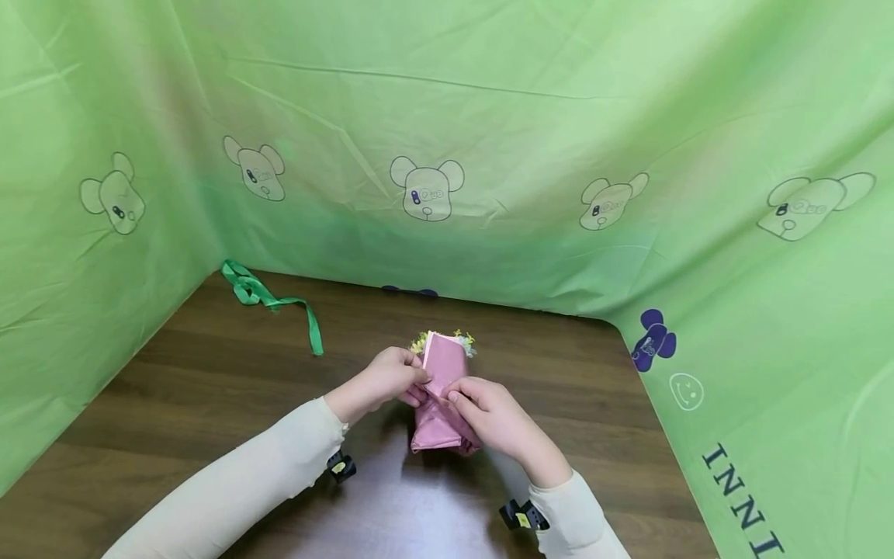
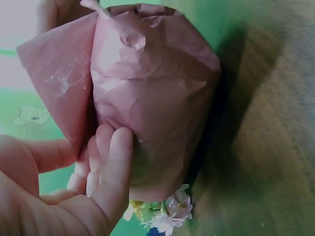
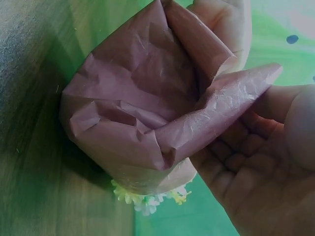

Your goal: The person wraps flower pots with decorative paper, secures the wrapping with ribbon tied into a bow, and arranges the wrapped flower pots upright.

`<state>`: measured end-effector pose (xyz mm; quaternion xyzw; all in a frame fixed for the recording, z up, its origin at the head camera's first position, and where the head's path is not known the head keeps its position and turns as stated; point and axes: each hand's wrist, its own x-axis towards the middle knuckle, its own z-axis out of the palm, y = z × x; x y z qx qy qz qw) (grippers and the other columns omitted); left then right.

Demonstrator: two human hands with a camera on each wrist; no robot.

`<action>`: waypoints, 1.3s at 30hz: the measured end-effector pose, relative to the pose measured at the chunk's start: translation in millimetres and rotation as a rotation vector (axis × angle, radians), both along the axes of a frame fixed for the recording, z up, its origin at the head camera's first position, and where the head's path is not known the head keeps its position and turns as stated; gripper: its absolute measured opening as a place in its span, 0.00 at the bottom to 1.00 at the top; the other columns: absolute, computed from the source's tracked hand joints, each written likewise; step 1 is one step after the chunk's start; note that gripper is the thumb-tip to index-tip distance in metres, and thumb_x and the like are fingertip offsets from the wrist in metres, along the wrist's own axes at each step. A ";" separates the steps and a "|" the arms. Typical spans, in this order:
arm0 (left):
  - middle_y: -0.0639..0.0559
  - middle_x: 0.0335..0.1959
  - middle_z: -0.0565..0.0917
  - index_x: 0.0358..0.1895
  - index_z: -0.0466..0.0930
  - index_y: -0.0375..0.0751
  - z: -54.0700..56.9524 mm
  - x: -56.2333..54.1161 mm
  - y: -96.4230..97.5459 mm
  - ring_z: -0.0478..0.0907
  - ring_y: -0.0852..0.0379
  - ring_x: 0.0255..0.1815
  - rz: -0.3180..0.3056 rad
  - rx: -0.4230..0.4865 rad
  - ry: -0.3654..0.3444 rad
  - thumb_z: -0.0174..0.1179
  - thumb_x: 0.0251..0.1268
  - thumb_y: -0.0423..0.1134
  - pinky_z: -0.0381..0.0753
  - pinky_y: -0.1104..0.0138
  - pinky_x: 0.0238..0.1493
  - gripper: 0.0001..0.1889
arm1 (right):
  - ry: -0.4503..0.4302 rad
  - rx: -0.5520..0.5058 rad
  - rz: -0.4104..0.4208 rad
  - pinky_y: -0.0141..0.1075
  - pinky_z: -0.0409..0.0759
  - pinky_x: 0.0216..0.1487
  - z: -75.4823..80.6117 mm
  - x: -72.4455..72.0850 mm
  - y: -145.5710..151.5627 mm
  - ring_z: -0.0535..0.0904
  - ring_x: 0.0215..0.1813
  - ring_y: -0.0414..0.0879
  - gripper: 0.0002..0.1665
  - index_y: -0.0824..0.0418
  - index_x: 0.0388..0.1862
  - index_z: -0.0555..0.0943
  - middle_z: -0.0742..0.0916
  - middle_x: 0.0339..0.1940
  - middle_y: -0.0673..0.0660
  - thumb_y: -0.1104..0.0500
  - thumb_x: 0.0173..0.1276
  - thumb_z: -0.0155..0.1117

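A bouquet wrapped in shiny pink wrapping paper lies on the table, its yellow and pale flowers peeking out at the far end. My left hand is at the wrap's left side, pinching a corner of a paper flap between thumb and fingers. On the other side my right hand pinches a folded edge of the same paper, drawn up over the middle. In the right wrist view the near end of the wrap is crumpled and gapes, and the right hand's fingers curl beneath the fold. The stems are hidden.
A loose green ribbon lies at the table's back left corner. Green printed cloth walls in the brown wooden table at the back and both sides.
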<state>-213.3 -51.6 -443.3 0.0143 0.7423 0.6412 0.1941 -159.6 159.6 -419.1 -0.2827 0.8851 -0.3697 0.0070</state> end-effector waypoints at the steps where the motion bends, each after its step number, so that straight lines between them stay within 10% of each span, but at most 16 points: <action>1: 0.40 0.25 0.86 0.36 0.74 0.32 -0.7 0.5 -0.3 0.85 0.54 0.21 0.015 0.017 0.009 0.61 0.65 0.26 0.88 0.62 0.27 0.05 | 0.007 0.006 0.002 0.36 0.79 0.47 0.0 0.4 -0.2 0.78 0.42 0.38 0.10 0.49 0.38 0.84 0.84 0.39 0.44 0.59 0.78 0.57; 6: 0.41 0.27 0.83 0.41 0.67 0.34 -3.4 2.5 -4.2 0.83 0.54 0.21 0.059 -0.001 0.153 0.63 0.57 0.20 0.88 0.56 0.27 0.15 | 0.047 0.026 0.027 0.34 0.78 0.43 0.1 3.3 -4.1 0.76 0.40 0.38 0.12 0.48 0.32 0.81 0.83 0.36 0.44 0.57 0.79 0.57; 14: 0.50 0.43 0.79 0.38 0.87 0.48 1.5 4.6 -11.2 0.75 0.53 0.44 -0.113 -0.636 0.807 0.75 0.54 0.33 0.78 0.60 0.47 0.10 | 0.096 0.028 0.083 0.36 0.79 0.45 1.6 9.1 -9.6 0.78 0.41 0.38 0.11 0.50 0.34 0.83 0.84 0.36 0.44 0.56 0.79 0.57; 20: 0.49 0.54 0.79 0.39 0.88 0.50 4.5 -1.8 -12.9 0.76 0.51 0.53 -0.299 -0.741 1.174 0.74 0.56 0.30 0.78 0.58 0.57 0.11 | 0.099 0.028 0.092 0.38 0.80 0.50 2.7 11.8 -10.8 0.80 0.45 0.38 0.08 0.50 0.38 0.84 0.86 0.40 0.44 0.56 0.78 0.59; 27: 0.53 0.45 0.84 0.47 0.88 0.44 8.9 -8.5 -15.6 0.81 0.60 0.49 -0.552 -0.718 1.122 0.66 0.66 0.27 0.81 0.71 0.53 0.11 | 0.143 0.040 0.122 0.39 0.80 0.57 2.1 12.9 -6.4 0.82 0.52 0.40 0.07 0.52 0.45 0.86 0.87 0.46 0.45 0.58 0.77 0.61; 33: 0.54 0.44 0.85 0.49 0.88 0.44 19.6 -12.8 -13.2 0.80 0.60 0.48 -0.658 -0.763 1.075 0.68 0.65 0.31 0.81 0.69 0.51 0.11 | 0.223 0.067 0.188 0.40 0.80 0.59 2.8 14.7 1.8 0.82 0.55 0.42 0.09 0.55 0.49 0.86 0.87 0.49 0.48 0.60 0.75 0.62; 39: 0.58 0.36 0.80 0.38 0.87 0.50 30.6 -4.6 -0.4 0.75 0.62 0.35 -0.676 -0.957 1.116 0.70 0.62 0.36 0.78 0.70 0.39 0.05 | 0.236 0.112 0.030 0.40 0.83 0.53 0.1 23.6 14.3 0.83 0.48 0.43 0.08 0.53 0.44 0.85 0.86 0.44 0.47 0.61 0.67 0.72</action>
